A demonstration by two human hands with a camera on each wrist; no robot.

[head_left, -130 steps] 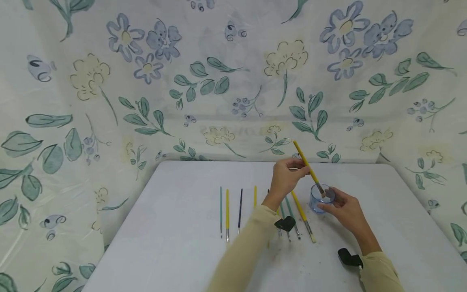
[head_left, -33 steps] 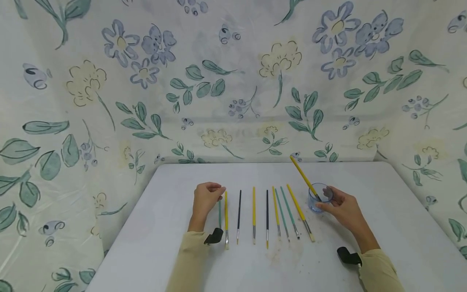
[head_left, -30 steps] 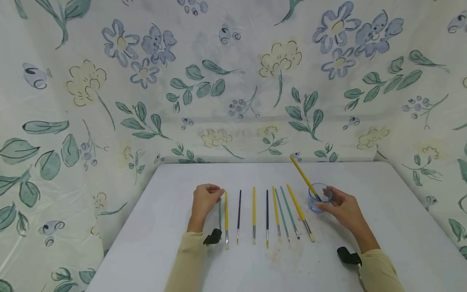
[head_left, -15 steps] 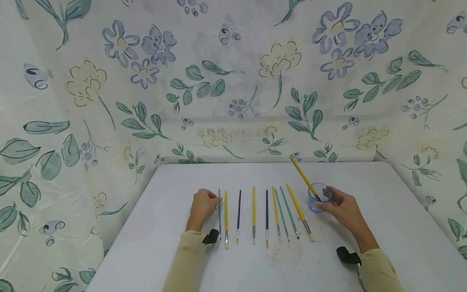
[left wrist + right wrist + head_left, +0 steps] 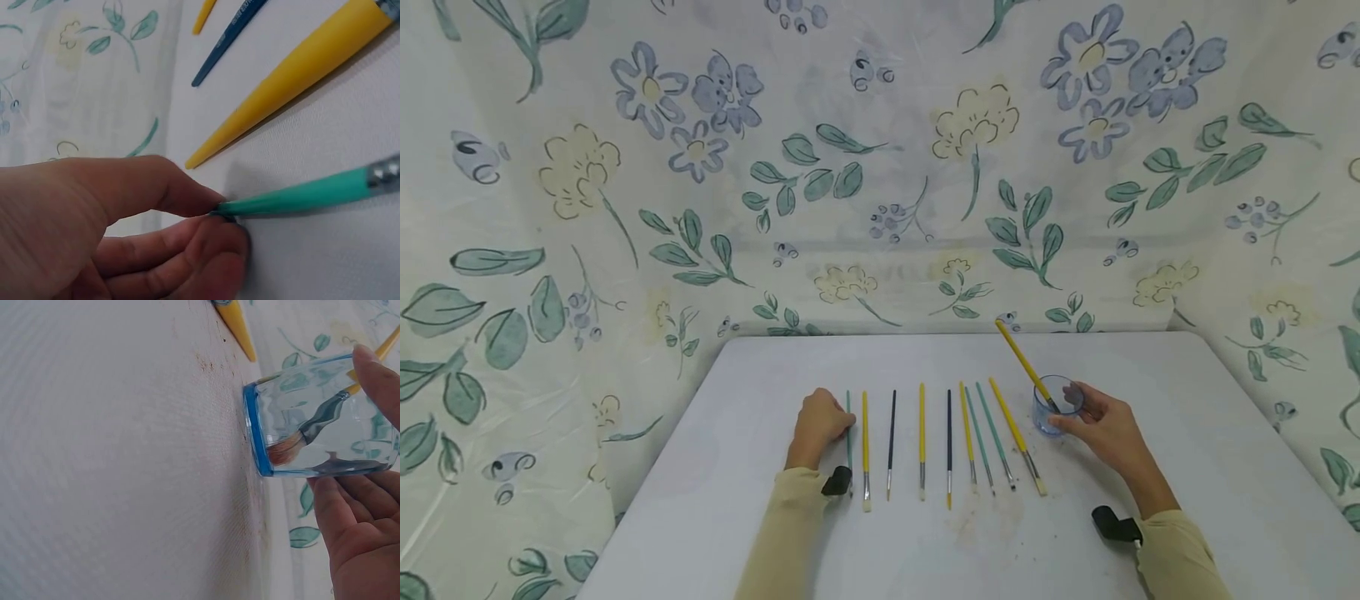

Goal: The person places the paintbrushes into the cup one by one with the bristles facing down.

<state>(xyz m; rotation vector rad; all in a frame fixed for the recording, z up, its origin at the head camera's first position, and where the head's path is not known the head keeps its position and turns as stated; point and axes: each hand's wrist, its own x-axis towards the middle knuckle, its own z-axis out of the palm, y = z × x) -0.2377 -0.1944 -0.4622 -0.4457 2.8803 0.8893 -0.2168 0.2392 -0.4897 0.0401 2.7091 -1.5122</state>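
Note:
At the left end of the row, my left hand (image 5: 820, 425) pinches a teal paintbrush (image 5: 849, 433) between thumb and fingers. The left wrist view shows the teal handle (image 5: 300, 195) in that pinch, close to the white table. My right hand (image 5: 1108, 429) grips a clear bluish glass (image 5: 1051, 423) from its right side. Leaning inside the glass is a yellow paintbrush (image 5: 1024, 360), bristles down; the right wrist view shows its brown bristles (image 5: 286, 450) near the blue base. Right beside the teal brush lies another yellow paintbrush (image 5: 866, 442).
Several more brushes lie in a row on the white table (image 5: 700, 517), among them a dark one (image 5: 892, 442), a yellow one (image 5: 922, 433) and a thick yellow one (image 5: 1015, 425). Brownish specks (image 5: 985, 517) mark the tabletop. A floral cloth (image 5: 880, 167) hangs behind and at the sides.
My left hand let go of the yellow brush, now in the glass, and moved left to the teal brush. Since then it has lowered and pinched it. My right hand stays on the glass.

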